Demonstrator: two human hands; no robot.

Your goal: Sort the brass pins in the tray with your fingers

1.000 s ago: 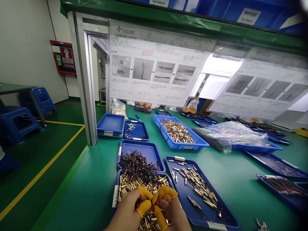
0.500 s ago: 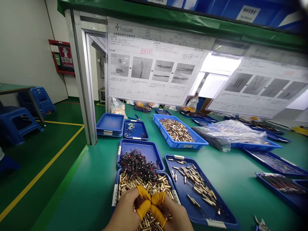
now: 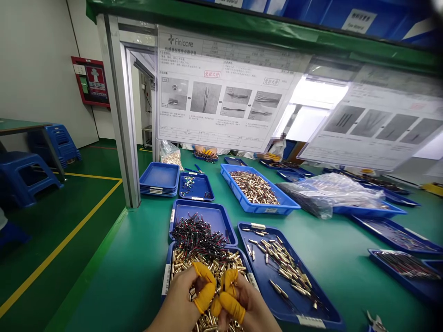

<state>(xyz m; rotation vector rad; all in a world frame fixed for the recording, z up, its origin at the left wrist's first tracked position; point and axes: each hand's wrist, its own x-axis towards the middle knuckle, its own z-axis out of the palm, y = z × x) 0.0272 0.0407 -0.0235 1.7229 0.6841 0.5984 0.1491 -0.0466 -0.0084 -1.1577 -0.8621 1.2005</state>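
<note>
Left hand [image 3: 185,295] and right hand [image 3: 251,302] were held close together over brass pieces [image 3: 182,263] in near tray [image 3: 246,260]; grip couldn't be made out. Green tabletop [image 3: 131,258] was seen, blue stools [image 3: 29,175] left.

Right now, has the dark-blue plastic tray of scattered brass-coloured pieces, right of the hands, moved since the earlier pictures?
No: judged against the upright silver metal post, the tray shows no shift either way.

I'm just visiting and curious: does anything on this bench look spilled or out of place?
One thing: the dark wires are heaped at the near end of their blue tray, seemingly overhanging the brass pieces in front. That looks untidy; nothing else stands out.
</note>
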